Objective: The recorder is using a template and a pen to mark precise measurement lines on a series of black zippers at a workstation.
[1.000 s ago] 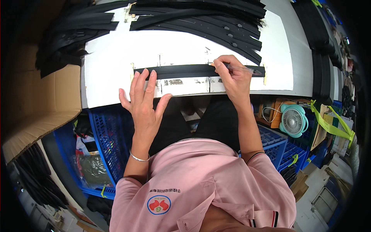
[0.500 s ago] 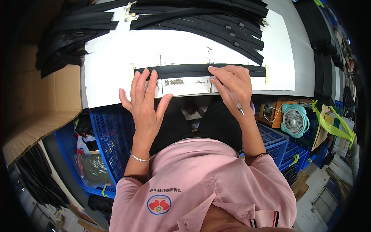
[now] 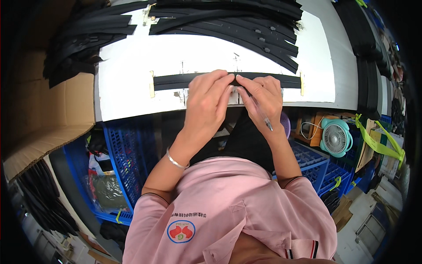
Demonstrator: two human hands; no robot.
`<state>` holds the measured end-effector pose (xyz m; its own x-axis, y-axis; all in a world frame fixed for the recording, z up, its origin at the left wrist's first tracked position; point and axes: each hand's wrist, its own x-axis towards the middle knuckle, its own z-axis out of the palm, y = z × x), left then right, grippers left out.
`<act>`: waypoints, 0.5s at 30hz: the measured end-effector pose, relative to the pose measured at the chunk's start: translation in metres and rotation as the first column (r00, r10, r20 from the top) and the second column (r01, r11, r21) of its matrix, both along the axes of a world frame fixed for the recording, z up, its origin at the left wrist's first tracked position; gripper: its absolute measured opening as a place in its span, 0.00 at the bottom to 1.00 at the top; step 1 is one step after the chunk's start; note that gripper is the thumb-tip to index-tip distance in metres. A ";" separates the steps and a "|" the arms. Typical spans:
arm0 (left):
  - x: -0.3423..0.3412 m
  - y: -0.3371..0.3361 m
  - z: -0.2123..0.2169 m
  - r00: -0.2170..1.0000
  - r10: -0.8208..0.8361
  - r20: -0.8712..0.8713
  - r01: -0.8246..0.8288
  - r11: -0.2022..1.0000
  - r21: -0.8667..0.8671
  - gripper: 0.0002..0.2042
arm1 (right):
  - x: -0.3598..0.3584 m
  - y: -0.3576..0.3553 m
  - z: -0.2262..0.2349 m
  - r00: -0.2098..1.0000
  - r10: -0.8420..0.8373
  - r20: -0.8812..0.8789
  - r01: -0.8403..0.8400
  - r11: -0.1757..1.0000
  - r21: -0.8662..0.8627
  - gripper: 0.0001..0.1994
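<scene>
A long black zipper (image 3: 176, 81) lies straight across a white board (image 3: 127, 97) near the table's front edge, between two short yellowish tape marks. My left hand (image 3: 204, 103) is closed at the zipper's middle, thumb and fingertips pinching its lower part. Right beside it, my right hand (image 3: 266, 99) pinches the same spot with thumb and forefinger, the fingertips of both hands nearly touching. A clear pen (image 3: 266, 119) is tucked in my right hand, its tip pointing back toward my wrist. Exactly what sits between the fingertips is hidden.
Several more black zippers (image 3: 228, 26) are heaped at the back of the board, and another bunch (image 3: 79, 44) hangs over a cardboard box (image 3: 66, 105) at left. Below the table are blue crates (image 3: 129, 158) and a teal fan (image 3: 336, 137) at right.
My left hand has moved right along the zipper, from lying spread on its left part to pinching at the middle. My right hand has shifted only slightly, still with the pen.
</scene>
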<state>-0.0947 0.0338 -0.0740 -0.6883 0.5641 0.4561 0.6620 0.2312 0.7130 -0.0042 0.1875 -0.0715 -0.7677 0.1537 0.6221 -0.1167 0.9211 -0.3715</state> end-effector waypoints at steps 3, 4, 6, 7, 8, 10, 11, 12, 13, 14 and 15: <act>-0.003 0.014 -0.005 0.999 -0.034 -0.013 0.034 0.999 -0.020 0.08 | -0.004 0.005 0.001 1.000 0.006 -0.012 -0.007 0.997 -0.083 0.17; -0.004 0.016 -0.005 0.999 -0.018 -0.036 0.018 1.000 -0.026 0.07 | -0.006 0.006 0.002 1.000 0.004 -0.011 -0.004 0.996 -0.084 0.17; -0.004 0.018 -0.005 0.998 -0.006 -0.055 0.004 0.999 -0.037 0.06 | -0.009 0.008 0.004 0.998 -0.063 -0.014 0.058 0.972 -0.228 0.12; -0.004 0.019 -0.005 0.999 0.008 -0.054 -0.010 0.999 -0.032 0.06 | -0.011 0.010 0.005 0.998 -0.066 -0.012 0.061 0.971 -0.231 0.12; -0.004 0.020 -0.005 0.998 0.024 -0.052 -0.026 0.999 -0.026 0.06 | -0.012 0.013 0.008 0.998 -0.063 0.024 0.067 0.960 -0.273 0.10; -0.003 0.021 -0.006 0.998 0.031 -0.051 -0.032 0.999 -0.022 0.05 | -0.013 0.020 0.011 0.992 -0.043 0.118 0.077 0.952 -0.297 0.04; -0.003 0.022 -0.007 0.998 0.036 -0.052 -0.037 0.999 -0.015 0.05 | -0.014 0.021 0.010 0.992 -0.047 0.120 0.081 0.951 -0.298 0.04; -0.003 0.023 -0.007 0.998 0.032 -0.050 -0.033 0.999 -0.016 0.05 | -0.016 0.022 0.008 0.984 -0.028 0.175 0.093 0.922 -0.375 0.04; -0.003 0.024 -0.007 0.998 0.035 -0.050 -0.036 0.999 -0.014 0.05 | -0.017 0.022 0.006 0.974 -0.005 0.228 0.109 0.887 -0.449 0.04; -0.002 0.023 -0.006 0.998 0.041 -0.050 -0.042 0.999 -0.014 0.05 | -0.017 0.023 0.005 0.973 -0.004 0.229 0.110 0.886 -0.450 0.04; -0.003 0.023 -0.007 0.998 0.042 -0.048 -0.043 0.999 -0.015 0.05 | -0.017 0.024 0.003 0.972 0.008 0.234 0.097 0.896 -0.434 0.04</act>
